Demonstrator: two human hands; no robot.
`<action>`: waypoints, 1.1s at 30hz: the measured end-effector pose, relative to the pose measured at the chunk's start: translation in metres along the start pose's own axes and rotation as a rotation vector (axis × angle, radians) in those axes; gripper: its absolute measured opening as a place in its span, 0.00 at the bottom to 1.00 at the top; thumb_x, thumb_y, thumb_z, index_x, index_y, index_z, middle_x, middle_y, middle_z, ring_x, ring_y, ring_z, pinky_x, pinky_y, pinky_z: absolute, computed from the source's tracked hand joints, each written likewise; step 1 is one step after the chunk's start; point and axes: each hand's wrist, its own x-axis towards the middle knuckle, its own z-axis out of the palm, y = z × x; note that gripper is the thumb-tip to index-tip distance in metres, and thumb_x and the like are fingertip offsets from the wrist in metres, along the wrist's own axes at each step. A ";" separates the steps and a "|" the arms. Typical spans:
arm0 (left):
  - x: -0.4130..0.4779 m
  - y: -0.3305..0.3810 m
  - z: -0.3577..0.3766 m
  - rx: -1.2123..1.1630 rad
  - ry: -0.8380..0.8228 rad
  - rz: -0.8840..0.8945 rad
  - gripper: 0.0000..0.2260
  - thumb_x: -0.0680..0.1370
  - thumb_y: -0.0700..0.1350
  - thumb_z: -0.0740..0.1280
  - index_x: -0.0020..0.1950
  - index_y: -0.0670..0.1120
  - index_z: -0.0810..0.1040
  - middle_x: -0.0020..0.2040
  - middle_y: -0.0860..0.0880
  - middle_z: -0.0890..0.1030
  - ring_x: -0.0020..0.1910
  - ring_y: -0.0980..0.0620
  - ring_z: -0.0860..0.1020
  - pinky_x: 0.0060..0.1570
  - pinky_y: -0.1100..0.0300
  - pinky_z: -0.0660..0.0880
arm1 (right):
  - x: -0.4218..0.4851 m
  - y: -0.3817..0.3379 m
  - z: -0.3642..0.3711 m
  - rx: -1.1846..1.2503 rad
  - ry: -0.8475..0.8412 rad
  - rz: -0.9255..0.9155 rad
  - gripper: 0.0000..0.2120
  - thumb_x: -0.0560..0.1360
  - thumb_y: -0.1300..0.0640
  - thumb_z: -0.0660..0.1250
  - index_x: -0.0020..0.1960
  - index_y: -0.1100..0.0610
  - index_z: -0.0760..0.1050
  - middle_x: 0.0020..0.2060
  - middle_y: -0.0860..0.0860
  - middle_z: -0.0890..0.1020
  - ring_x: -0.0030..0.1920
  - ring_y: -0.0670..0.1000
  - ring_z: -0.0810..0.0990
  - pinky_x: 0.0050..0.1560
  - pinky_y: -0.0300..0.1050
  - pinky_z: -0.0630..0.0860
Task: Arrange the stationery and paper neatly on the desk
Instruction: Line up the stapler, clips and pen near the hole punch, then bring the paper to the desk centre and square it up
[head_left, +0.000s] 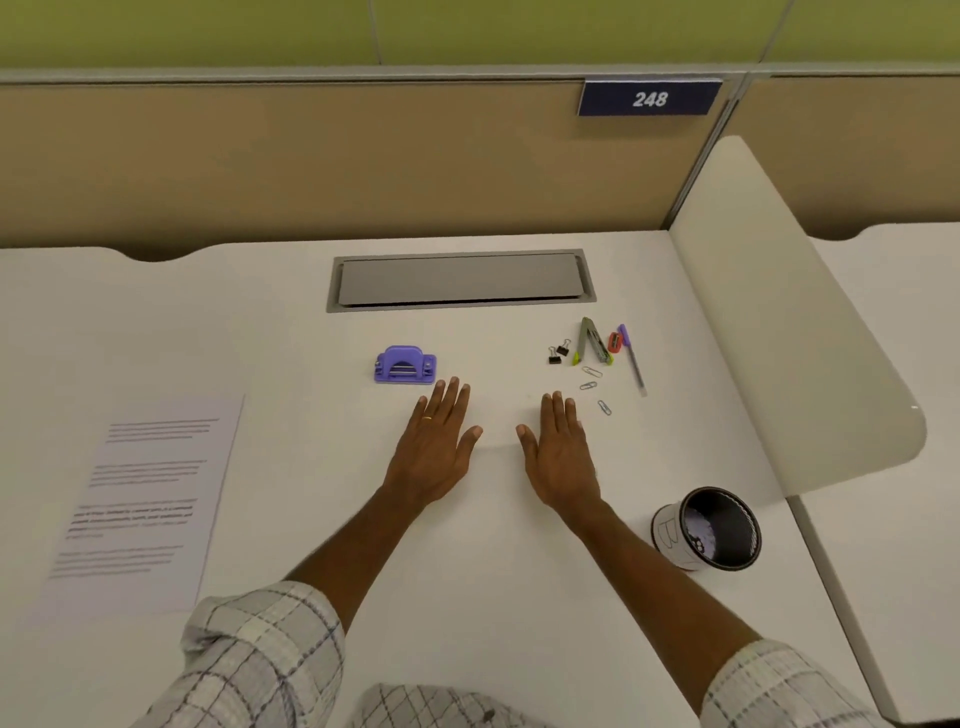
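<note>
My left hand (439, 441) and my right hand (558, 452) lie flat, palms down, side by side on the white desk (311, 338), holding nothing. A purple hole punch (405, 365) sits just beyond my left fingertips. To the right of my right hand lie three paper clips (592, 387), two black binder clips (558, 352), a grey-green stapler (592, 341), a red sharpener (615, 343) and a purple-capped pen (634, 361). A printed sheet of paper (137, 499) lies at the left. A black pen holder (709, 527) lies tipped on its side at the right.
A grey cable hatch (460, 280) is set into the desk's far part. A tan partition with a blue "248" sign (649, 97) rises behind. A white side divider (779, 338) bounds the desk on the right.
</note>
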 end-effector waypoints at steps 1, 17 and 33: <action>-0.007 -0.005 0.000 0.001 0.008 -0.017 0.32 0.83 0.61 0.44 0.84 0.48 0.41 0.84 0.49 0.41 0.83 0.49 0.40 0.80 0.52 0.39 | -0.003 -0.006 0.001 -0.005 -0.002 -0.017 0.32 0.84 0.42 0.47 0.81 0.59 0.45 0.81 0.55 0.49 0.81 0.54 0.43 0.79 0.50 0.45; -0.111 -0.060 -0.007 -0.048 0.234 -0.216 0.47 0.70 0.70 0.20 0.84 0.48 0.43 0.84 0.48 0.43 0.83 0.48 0.41 0.81 0.52 0.39 | -0.049 -0.096 0.032 -0.078 -0.089 -0.262 0.33 0.84 0.40 0.45 0.81 0.58 0.42 0.81 0.53 0.44 0.81 0.52 0.40 0.79 0.48 0.41; -0.235 -0.173 -0.005 -0.035 0.353 -0.361 0.33 0.83 0.61 0.41 0.83 0.44 0.56 0.83 0.45 0.56 0.82 0.45 0.53 0.81 0.48 0.49 | -0.115 -0.220 0.101 -0.124 -0.112 -0.419 0.34 0.82 0.40 0.42 0.81 0.57 0.42 0.81 0.53 0.45 0.81 0.52 0.41 0.78 0.47 0.41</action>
